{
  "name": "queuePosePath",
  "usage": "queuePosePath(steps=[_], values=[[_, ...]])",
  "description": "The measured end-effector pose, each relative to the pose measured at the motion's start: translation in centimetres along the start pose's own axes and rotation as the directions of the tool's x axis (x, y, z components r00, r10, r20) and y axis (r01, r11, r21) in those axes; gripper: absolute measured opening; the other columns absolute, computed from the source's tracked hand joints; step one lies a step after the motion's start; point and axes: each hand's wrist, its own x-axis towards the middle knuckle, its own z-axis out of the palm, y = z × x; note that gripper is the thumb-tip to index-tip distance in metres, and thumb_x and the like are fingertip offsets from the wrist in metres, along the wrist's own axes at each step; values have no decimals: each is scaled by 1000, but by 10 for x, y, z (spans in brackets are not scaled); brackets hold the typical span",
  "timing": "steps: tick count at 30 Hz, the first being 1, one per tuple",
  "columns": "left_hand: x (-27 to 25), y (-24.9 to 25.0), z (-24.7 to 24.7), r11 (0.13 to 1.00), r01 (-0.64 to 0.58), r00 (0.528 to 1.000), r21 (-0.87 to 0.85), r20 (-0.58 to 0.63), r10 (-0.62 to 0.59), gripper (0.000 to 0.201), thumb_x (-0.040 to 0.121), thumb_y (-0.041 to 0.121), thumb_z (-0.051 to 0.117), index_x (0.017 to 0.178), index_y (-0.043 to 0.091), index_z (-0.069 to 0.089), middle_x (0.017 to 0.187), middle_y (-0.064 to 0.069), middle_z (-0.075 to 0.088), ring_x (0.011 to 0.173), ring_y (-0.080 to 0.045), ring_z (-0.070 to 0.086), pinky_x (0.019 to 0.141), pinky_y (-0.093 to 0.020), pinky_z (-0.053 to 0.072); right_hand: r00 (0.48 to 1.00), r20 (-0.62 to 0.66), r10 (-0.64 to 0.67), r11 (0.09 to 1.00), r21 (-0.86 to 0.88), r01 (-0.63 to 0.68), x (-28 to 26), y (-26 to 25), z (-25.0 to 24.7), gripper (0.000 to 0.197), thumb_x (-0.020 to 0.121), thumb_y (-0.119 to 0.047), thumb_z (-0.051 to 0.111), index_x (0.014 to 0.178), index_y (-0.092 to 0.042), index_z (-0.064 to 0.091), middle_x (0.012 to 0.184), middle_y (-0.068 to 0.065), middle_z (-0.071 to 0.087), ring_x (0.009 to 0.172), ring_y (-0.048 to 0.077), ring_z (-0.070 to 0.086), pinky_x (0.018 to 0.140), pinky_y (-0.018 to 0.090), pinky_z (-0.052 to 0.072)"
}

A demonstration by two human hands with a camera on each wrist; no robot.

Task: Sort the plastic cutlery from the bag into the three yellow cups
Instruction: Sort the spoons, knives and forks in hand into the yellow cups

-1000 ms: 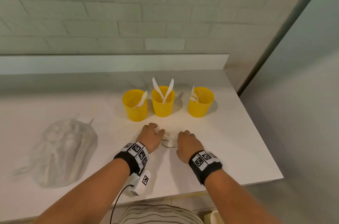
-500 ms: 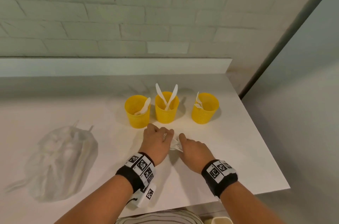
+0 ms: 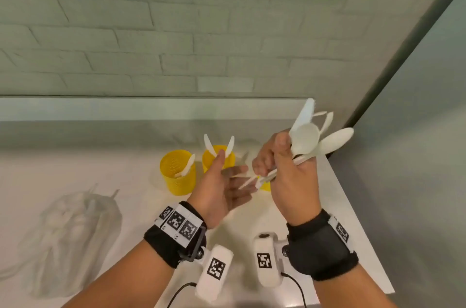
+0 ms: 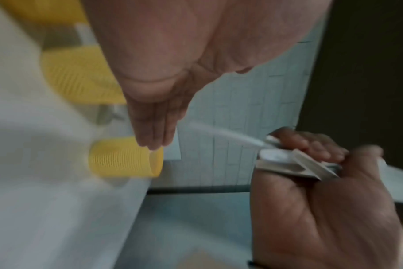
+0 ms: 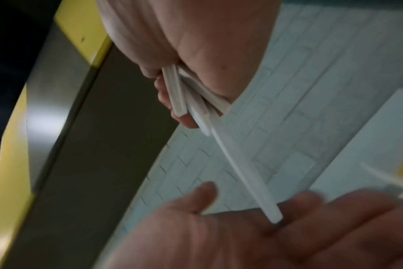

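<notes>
- A bundle of white plastic cutlery (image 3: pixel 311 141) is gripped in the right hand (image 3: pixel 290 176), fingers curled round the handles; spoon bowls, a fork and a knife blade fan out above the fist, handle ends jut below.
- The left hand (image 3: pixel 222 189) is held spread, palm up, fingers relaxed — nothing gripped. One long handle (image 5: pixel 246 167) reaches down from the bundle to its fingers (image 5: pixel 311 205); whether it touches cannot be told.
- Step judged: one piece is being singled out of the bundle for sorting.
- Next move, as judged: the long handle is to be pinched, drawn free without loosening the rest, its type read, then dropped into the matching cup.
- Landmark — middle yellow cup (image 3: pixel 218 159), two white pieces upright in it. Left of it, a cup (image 3: pixel 177 174) with one piece; right of it, the third cup (image 3: pixel 265 186), mostly hidden behind the right hand.
- Far left of the middle cup, nearer the person, the translucent bag (image 3: pixel 73 239) lies slumped on the white table (image 3: pixel 113 171).
- Behind the cups: a pale ledge, then a painted brick wall (image 3: pixel 176 30).
</notes>
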Motion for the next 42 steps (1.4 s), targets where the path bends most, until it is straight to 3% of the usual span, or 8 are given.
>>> queuePosePath(steps=[6, 10, 17, 22, 26, 32, 37, 42], values=[[-4, -1, 30, 996, 73, 968, -53, 244, -58, 69, 100, 61, 30, 127, 11, 68, 113, -12, 73, 95, -23, 72, 86, -38, 60, 987, 45, 155, 981, -127, -148, -6, 14, -6, 50, 101, -38, 54, 62, -6, 49, 50, 10, 44, 47, 23, 44, 52, 36, 39], [-8, -1, 32, 955, -219, 968, 202, 169, 187, 71, 86, 70, 51, 125, 12, 63, 98, -3, 71, 94, -17, 67, 93, -39, 50, 979, 22, 204, 967, -159, -198, -6, 7, -24, 49, 102, -34, 52, 57, -14, 50, 48, 3, 41, 45, 20, 39, 47, 32, 34], [-22, 37, 50, 700, -633, 773, 332, 213, 597, 35, 97, 31, 60, 131, 24, 65, 125, -2, 72, 118, -26, 66, 102, -43, 53, 913, 209, 351, 932, -176, -317, -17, 1, -39, 41, 103, -29, 56, 90, 8, 47, 61, 21, 21, 52, 21, 19, 49, 33, 16], [-24, 55, 49, 450, -687, 653, 570, 213, 727, 19, 97, 21, 66, 111, 26, 78, 107, 3, 75, 98, -13, 69, 91, -37, 55, 927, 174, 331, 932, -215, -293, -17, 2, -45, 31, 101, -39, 54, 78, -19, 61, 62, 13, 35, 49, 20, 29, 49, 33, 25], [-27, 69, 56, 536, -759, 604, 370, 92, 792, 22, 104, 17, 53, 107, 18, 74, 97, -1, 77, 96, -19, 72, 93, -42, 57, 949, 104, 298, 931, -250, -265, -16, 16, -55, 40, 105, -42, 48, 74, -17, 53, 60, 11, 43, 49, 24, 40, 50, 34, 36], [-25, 99, 52, 635, -671, 719, 383, 129, 683, 17, 106, 15, 47, 109, 12, 63, 63, 8, 43, 50, -10, 36, 49, -25, 41, 940, 76, 331, 863, -428, -269, -17, 31, -71, 37, 95, -54, 53, 73, -24, 56, 57, -3, 37, 51, 15, 31, 51, 28, 28], [-16, 86, 43, 164, -510, 817, 845, 415, 401, 13, 97, 34, 66, 104, 27, 74, 86, 0, 75, 81, -25, 68, 78, -42, 56, 920, 223, 323, 805, -576, -143, -7, 27, -64, 27, 105, -34, 53, 82, -21, 60, 52, -17, 46, 47, 3, 41, 51, 13, 33], [-13, 84, 32, 414, -529, 795, 741, 262, 547, 12, 89, 30, 75, 93, 20, 81, 81, 13, 77, 68, 3, 64, 64, -16, 47, 878, 284, 386, 836, -511, -202, -10, 37, -65, 26, 106, -32, 51, 84, -21, 60, 59, -10, 38, 48, 5, 33, 48, 15, 31]])
